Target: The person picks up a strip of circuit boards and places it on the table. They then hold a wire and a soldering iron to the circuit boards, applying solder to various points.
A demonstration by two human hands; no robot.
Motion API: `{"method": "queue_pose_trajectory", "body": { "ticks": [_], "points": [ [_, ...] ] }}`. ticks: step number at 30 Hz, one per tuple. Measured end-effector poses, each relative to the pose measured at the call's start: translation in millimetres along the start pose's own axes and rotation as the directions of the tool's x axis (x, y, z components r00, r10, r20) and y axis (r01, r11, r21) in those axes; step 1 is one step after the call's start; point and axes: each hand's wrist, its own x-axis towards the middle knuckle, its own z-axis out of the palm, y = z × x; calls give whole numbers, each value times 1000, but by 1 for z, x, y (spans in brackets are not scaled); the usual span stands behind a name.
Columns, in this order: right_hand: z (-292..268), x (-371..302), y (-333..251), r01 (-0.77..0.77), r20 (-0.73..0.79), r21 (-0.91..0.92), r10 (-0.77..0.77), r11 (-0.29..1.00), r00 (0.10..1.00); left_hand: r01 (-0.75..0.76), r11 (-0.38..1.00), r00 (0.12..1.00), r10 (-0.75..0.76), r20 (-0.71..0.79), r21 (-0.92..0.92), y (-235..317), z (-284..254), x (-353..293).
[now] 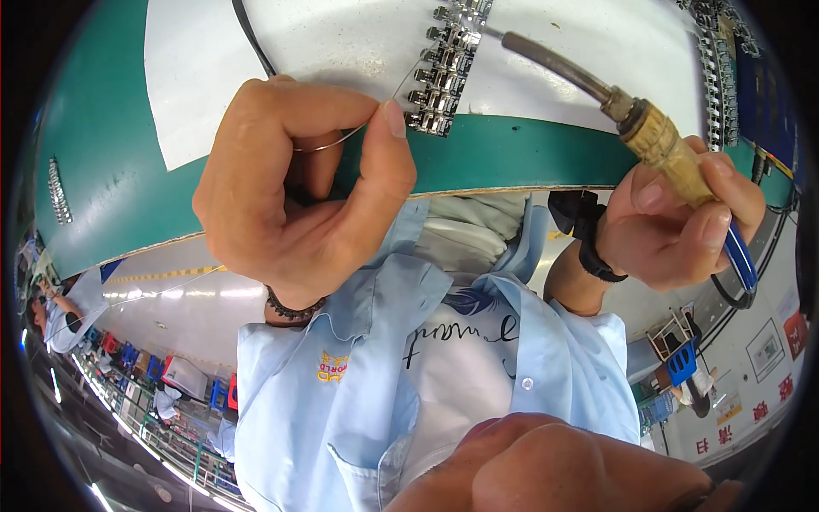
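Observation:
Between the thumb and forefinger of my left hand (290,183) is a thin solder wire (326,148). Its free end reaches up to a strip of shiny metal connectors (442,84), which lies across the edge of a white sheet (358,38). My right hand (670,226) grips a soldering iron (661,141) by its worn tan and blue handle. The iron's tip points left, at the upper part of the strip; whether it touches is too small to tell.
A green worktop (111,192) lies under the sheet. Another connector strip (717,81) is at the far right, and a short strip (59,189) at the left. A black cable (252,38) crosses the sheet. Another person (72,311) works off to the left.

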Motion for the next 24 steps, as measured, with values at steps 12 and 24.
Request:
{"method": "queue_pose_trajectory", "body": {
  "ticks": [12,24],
  "points": [
    [11,4,-2,60,72,-228,-44,972,996,-14,1000,1000,14,-12,10,-1,2,-2],
    [10,8,-6,21,196,-144,8,989,980,-8,1000,1000,8,-17,19,0,3,-2]
  ]
}}
